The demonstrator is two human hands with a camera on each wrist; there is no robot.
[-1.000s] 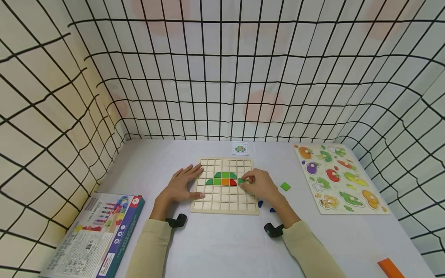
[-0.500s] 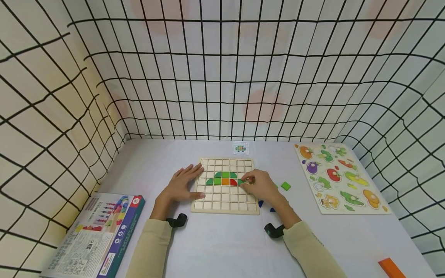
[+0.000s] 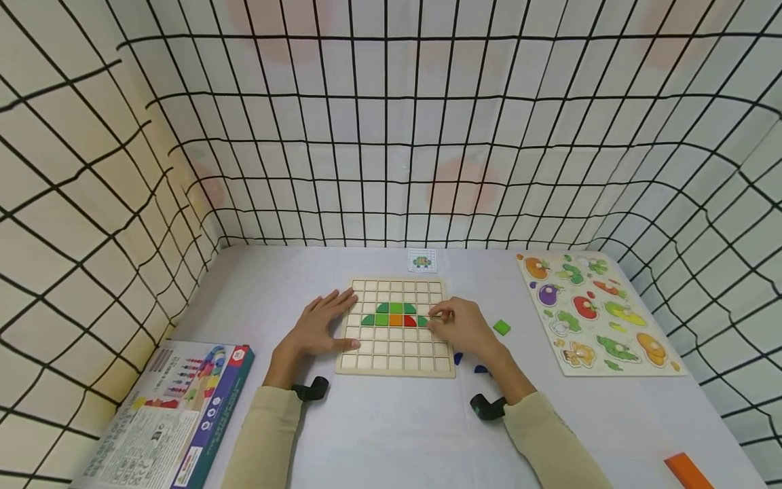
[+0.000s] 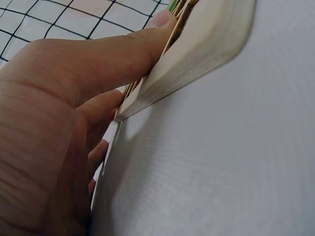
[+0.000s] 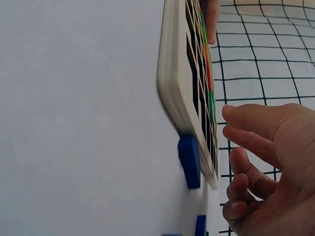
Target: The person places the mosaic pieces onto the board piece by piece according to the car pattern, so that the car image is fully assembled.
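A wooden grid board [image 3: 391,353] lies on the white table, with a row of colored pieces set in its middle cells. Among them are an orange square [image 3: 396,320], a red quarter-round piece [image 3: 410,320] and a green piece [image 3: 423,321] at the right end. My left hand [image 3: 318,326] rests on the board's left edge, fingers spread, thumb on the rim in the left wrist view [image 4: 133,54]. Just right of the green piece hovers my right hand [image 3: 459,327]; in the right wrist view its thumb and forefinger hold nothing, other fingers loosely bent.
Blue pieces [image 5: 189,162] lie by the board's near right corner, and a green square [image 3: 501,327] farther right. A small pattern card [image 3: 422,261] lies behind. Vegetable puzzle [image 3: 601,319] and orange block [image 3: 687,471] are right, box [image 3: 177,407] left. Black wire mesh [image 3: 391,142] surrounds the table.
My right hand has let go of the green piece, which now sits in the board, and has drawn back slightly to the right. The left hand stays in place.
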